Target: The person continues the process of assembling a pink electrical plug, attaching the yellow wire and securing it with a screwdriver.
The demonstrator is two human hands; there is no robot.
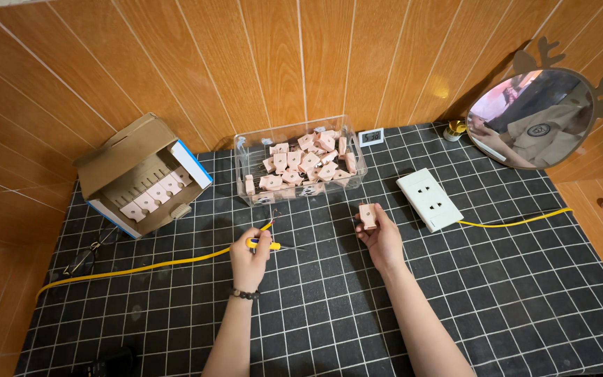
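Beside clear bin [300, 162], open brown-and-blue cardboard box [141, 176].

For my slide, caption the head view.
Left hand holds a screwdriver, right hand a pink part.

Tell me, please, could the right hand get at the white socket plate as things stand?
Probably yes: the right hand is beside the white socket plate with bare mat between, though it holds a small pink part.
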